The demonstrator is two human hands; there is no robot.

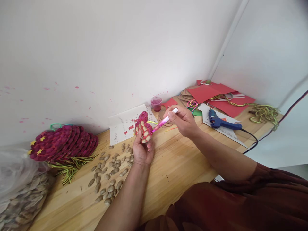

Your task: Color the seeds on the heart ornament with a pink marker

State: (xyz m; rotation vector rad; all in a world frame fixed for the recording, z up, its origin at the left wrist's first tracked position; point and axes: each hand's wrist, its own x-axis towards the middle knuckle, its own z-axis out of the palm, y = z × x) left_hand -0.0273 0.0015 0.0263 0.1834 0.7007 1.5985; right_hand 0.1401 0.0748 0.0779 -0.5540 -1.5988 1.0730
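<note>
My left hand (143, 151) is closed around a small craft piece (143, 127) covered in peanut shells, some painted magenta and some bare tan. In my right hand (181, 121) is a white-handled paintbrush (166, 120) smeared with pink, pinched between thumb and fingers. Its bristle end touches or nearly touches the right side of the piece. Behind the hands stands a clear plastic cup of magenta paint (156, 104). Many loose peanuts (112, 187) lie on the wooden table (178, 179) left of my left forearm.
A stack of magenta peanut-covered pieces (69, 141) with yellow stars and tassels sits left, beside a plastic bag of peanuts (26, 199). A paper sheet (117, 126) with red stars lies behind. On the right are a blue glue gun (222, 123) with its cord, red card (211, 94) and green cords (263, 113).
</note>
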